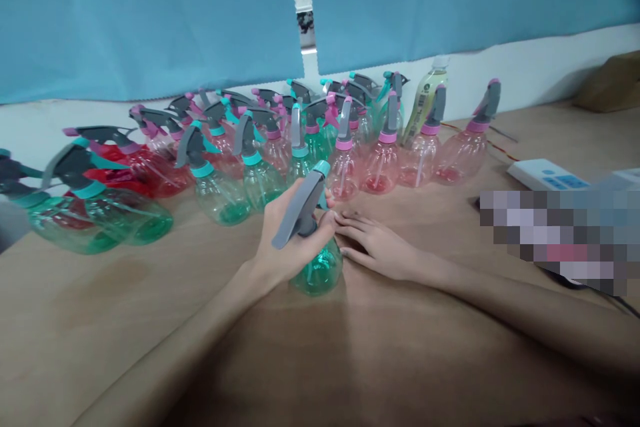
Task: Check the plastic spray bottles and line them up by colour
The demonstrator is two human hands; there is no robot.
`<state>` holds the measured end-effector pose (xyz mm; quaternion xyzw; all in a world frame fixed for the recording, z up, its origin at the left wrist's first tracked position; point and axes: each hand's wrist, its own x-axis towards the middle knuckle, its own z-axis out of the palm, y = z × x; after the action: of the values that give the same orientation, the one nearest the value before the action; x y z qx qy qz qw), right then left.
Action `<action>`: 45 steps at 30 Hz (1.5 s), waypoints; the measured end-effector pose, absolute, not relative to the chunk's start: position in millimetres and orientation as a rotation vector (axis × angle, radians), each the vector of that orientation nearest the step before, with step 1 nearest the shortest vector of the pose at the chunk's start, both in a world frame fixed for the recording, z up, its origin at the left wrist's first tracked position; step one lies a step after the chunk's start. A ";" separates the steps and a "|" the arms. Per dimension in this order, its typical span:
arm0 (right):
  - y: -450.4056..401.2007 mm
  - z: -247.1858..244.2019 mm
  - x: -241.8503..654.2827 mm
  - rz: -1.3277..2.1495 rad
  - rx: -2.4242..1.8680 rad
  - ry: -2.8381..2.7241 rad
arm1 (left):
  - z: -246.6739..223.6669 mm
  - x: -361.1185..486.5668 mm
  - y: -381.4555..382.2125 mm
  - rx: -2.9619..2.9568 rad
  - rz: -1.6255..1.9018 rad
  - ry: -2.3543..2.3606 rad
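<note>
A green spray bottle (319, 270) with a grey and teal trigger head stands tilted on the wooden table (200, 347) in front of me. My left hand (290, 233) is wrapped round the neck of this bottle, just under its spray head. Against the bottle's right side rests my right hand (377, 243), palm down and low over the table, its fingers stretched towards the neck and the left thumb. Just behind the hands stand a pink spray bottle (344, 170) and a green one with a teal collar (300, 159).
Several green and red-pink spray bottles (220, 193) fill the back and left. A yellow-labelled drink bottle (425, 97) stands behind them. At the right are a white device with blue buttons (547, 175), wires and a blurred-out object (560, 233). A blue cloth (175, 13) covers the wall.
</note>
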<state>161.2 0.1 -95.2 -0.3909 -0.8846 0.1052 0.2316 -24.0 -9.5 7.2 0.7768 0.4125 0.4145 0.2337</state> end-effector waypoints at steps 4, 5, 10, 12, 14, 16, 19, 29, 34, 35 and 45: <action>0.4 -94.6 161.5 0.280 -1.077 -2.451 | 7.1 -23.2 -9.2 2.145 1.174 1.132; 0.6 -94.8 161.7 0.280 -1.076 -2.453 | 7.0 -23.0 -8.9 2.158 1.182 1.132; 1.8 -97.0 162.5 0.293 -1.064 -2.440 | 5.1 -24.0 -6.4 2.199 1.194 1.109; 1.8 -97.3 162.5 0.292 -1.059 -2.436 | 3.3 -25.1 -4.1 2.174 1.155 1.081; 1.4 -97.0 162.5 0.288 -1.067 -2.440 | 1.1 -25.9 -1.0 2.131 1.126 1.059; 1.0 -96.6 162.5 0.287 -1.079 -2.449 | -0.8 -26.2 1.8 2.086 1.138 1.047; 0.8 -96.8 162.6 0.294 -1.079 -2.452 | -2.8 -25.7 4.0 2.045 1.160 1.016; 2.2 -99.5 162.3 0.288 -1.060 -2.434 | -7.2 -27.1 0.8 2.099 1.153 1.105; 2.5 -99.1 162.4 0.290 -1.081 -2.451 | -6.8 -27.6 0.7 2.125 1.137 1.151; 2.5 -99.1 162.5 0.290 -1.080 -2.451 | -6.7 -27.5 0.7 2.130 1.134 1.156; 2.3 -99.3 162.9 0.298 -1.047 -2.426 | -7.5 -27.2 2.0 2.133 1.148 1.143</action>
<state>162.9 2.3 -99.3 -0.3825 -0.8859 0.1089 0.2390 -27.2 2.0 -7.5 0.7751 0.4155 0.4172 0.2293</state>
